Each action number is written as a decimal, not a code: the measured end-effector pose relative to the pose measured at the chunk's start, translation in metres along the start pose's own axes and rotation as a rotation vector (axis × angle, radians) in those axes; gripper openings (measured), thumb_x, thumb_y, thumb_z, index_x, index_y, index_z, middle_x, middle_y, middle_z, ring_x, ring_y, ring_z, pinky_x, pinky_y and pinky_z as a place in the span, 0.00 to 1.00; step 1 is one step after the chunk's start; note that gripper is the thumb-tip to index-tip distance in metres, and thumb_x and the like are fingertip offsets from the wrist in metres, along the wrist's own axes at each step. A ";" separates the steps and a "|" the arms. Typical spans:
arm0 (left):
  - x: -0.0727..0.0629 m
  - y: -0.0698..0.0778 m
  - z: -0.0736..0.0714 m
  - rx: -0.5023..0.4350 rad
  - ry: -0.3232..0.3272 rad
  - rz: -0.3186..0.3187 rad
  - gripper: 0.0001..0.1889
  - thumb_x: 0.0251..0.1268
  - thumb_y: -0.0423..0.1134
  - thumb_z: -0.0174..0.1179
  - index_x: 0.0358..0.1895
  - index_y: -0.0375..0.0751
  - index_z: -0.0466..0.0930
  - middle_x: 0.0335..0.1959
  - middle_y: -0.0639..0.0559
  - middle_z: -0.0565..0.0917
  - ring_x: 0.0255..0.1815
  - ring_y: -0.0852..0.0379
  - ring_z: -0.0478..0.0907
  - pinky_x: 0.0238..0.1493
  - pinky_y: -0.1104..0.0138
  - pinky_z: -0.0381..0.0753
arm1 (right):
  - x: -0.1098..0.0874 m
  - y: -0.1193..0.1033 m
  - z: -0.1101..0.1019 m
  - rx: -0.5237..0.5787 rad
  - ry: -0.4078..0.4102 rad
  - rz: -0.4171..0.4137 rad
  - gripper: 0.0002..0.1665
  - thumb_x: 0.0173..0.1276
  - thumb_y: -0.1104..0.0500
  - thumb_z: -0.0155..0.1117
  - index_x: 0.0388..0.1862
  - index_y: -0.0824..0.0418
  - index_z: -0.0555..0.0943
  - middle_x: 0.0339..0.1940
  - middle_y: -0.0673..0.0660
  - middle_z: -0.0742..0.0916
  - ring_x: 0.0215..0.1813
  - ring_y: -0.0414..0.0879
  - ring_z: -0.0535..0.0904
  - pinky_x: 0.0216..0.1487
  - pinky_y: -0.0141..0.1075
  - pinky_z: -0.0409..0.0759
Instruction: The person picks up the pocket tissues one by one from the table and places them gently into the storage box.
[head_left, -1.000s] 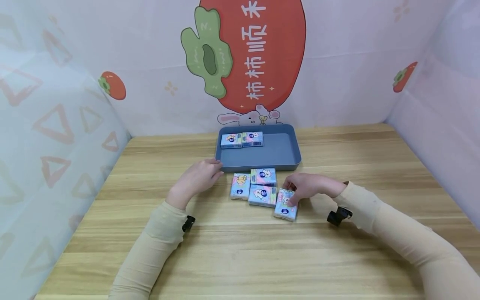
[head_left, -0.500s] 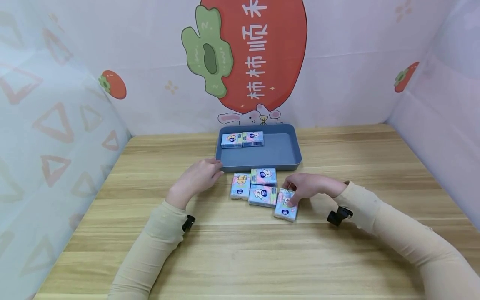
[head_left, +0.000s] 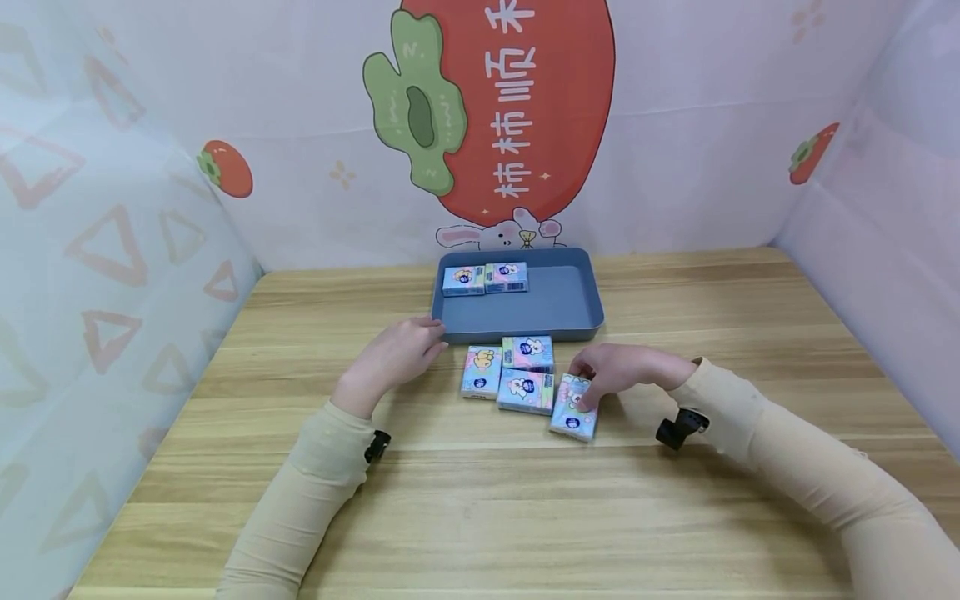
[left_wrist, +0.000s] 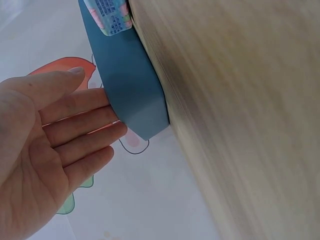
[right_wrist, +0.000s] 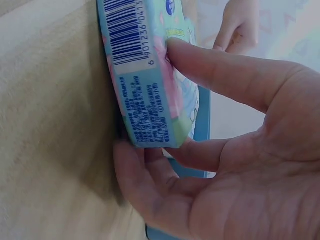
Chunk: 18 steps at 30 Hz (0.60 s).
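Note:
My right hand (head_left: pixel 618 369) pinches a small blue-and-pink pack of tissues (head_left: pixel 573 419) between thumb and fingers. In the right wrist view the thumb presses on the printed top of this pack (right_wrist: pixel 132 85), and fingers curl beneath its end, close over the table. Straight fingers of my left hand (head_left: pixel 397 352) reach the near left corner of a blue-grey tray (head_left: pixel 540 317); the left wrist view shows this open palm (left_wrist: pixel 45 150) with fingertips right at the tray wall (left_wrist: pixel 132 90). Two tissue packs (head_left: pixel 506 277) lie side by side in the tray's back left.
Three more tissue packs lie close together in front of the tray: one upright-turned pack (head_left: pixel 481 372) at left, one crosswise pack (head_left: pixel 527 352) by the tray, another crosswise pack (head_left: pixel 525 391) nearer me. A printed cloth wall (head_left: pixel 300 208) stands behind the wooden table (head_left: pixel 465 508).
My right hand and its tissue pack have shifted slightly to the right and up, a little away from the neighbouring pack. The left hand has stayed at the tray corner.

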<state>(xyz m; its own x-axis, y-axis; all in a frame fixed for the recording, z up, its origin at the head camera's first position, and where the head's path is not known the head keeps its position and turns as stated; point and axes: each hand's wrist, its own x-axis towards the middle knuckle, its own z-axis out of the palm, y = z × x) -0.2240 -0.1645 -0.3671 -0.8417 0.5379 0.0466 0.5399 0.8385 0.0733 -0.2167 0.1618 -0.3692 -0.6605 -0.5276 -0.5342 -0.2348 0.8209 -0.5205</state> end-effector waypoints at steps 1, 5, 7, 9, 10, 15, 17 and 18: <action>0.000 0.000 0.000 0.000 -0.001 -0.001 0.17 0.69 0.40 0.54 0.54 0.32 0.79 0.54 0.39 0.81 0.57 0.44 0.79 0.59 0.54 0.78 | -0.001 0.001 -0.001 -0.002 0.002 -0.001 0.28 0.54 0.53 0.72 0.52 0.62 0.77 0.46 0.55 0.81 0.47 0.47 0.72 0.53 0.42 0.76; 0.000 0.000 0.000 0.005 0.001 -0.002 0.17 0.69 0.40 0.54 0.54 0.32 0.79 0.55 0.39 0.81 0.57 0.44 0.78 0.60 0.54 0.78 | -0.003 0.005 -0.004 0.015 0.001 -0.007 0.29 0.55 0.53 0.72 0.53 0.64 0.75 0.50 0.57 0.80 0.50 0.48 0.73 0.57 0.44 0.75; 0.000 0.001 0.000 0.005 0.003 0.000 0.17 0.69 0.40 0.54 0.54 0.32 0.79 0.54 0.39 0.81 0.56 0.44 0.79 0.59 0.54 0.78 | -0.003 0.008 -0.006 0.030 -0.002 -0.014 0.29 0.55 0.53 0.72 0.53 0.64 0.75 0.50 0.58 0.80 0.51 0.48 0.73 0.57 0.44 0.75; 0.000 0.001 0.000 0.007 0.003 0.001 0.17 0.69 0.40 0.54 0.54 0.32 0.80 0.54 0.39 0.81 0.56 0.44 0.79 0.59 0.54 0.78 | -0.002 0.010 -0.007 0.043 -0.005 -0.013 0.30 0.55 0.52 0.72 0.53 0.63 0.75 0.50 0.58 0.80 0.51 0.49 0.73 0.56 0.43 0.75; 0.000 0.001 0.000 0.007 0.002 -0.001 0.17 0.69 0.40 0.54 0.54 0.32 0.80 0.54 0.39 0.81 0.56 0.44 0.79 0.59 0.54 0.78 | -0.003 0.010 -0.007 0.048 -0.006 -0.011 0.30 0.55 0.51 0.72 0.54 0.62 0.75 0.50 0.58 0.80 0.51 0.49 0.73 0.55 0.43 0.75; 0.000 0.001 0.000 0.004 0.000 -0.003 0.17 0.69 0.40 0.54 0.54 0.32 0.79 0.54 0.38 0.81 0.57 0.44 0.78 0.59 0.53 0.78 | -0.003 0.014 -0.011 0.077 -0.008 0.000 0.29 0.57 0.50 0.71 0.55 0.59 0.76 0.47 0.56 0.80 0.48 0.48 0.73 0.49 0.39 0.76; 0.000 0.001 0.000 0.005 0.001 -0.001 0.18 0.69 0.40 0.54 0.54 0.32 0.79 0.55 0.38 0.81 0.57 0.44 0.78 0.59 0.53 0.78 | -0.004 0.016 -0.013 0.098 -0.011 -0.009 0.27 0.58 0.51 0.69 0.55 0.60 0.76 0.45 0.56 0.81 0.45 0.46 0.75 0.46 0.37 0.78; 0.000 0.001 0.001 0.006 0.002 0.000 0.17 0.69 0.40 0.54 0.54 0.32 0.79 0.55 0.38 0.81 0.57 0.44 0.78 0.59 0.53 0.78 | -0.005 0.017 -0.013 0.111 -0.013 -0.014 0.27 0.58 0.52 0.69 0.55 0.61 0.76 0.44 0.56 0.81 0.44 0.45 0.75 0.45 0.37 0.79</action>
<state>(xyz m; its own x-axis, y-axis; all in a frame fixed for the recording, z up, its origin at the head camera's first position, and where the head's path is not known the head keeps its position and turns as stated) -0.2234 -0.1638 -0.3676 -0.8417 0.5378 0.0489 0.5400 0.8389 0.0678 -0.2272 0.1809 -0.3665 -0.6484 -0.5424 -0.5342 -0.1633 0.7845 -0.5983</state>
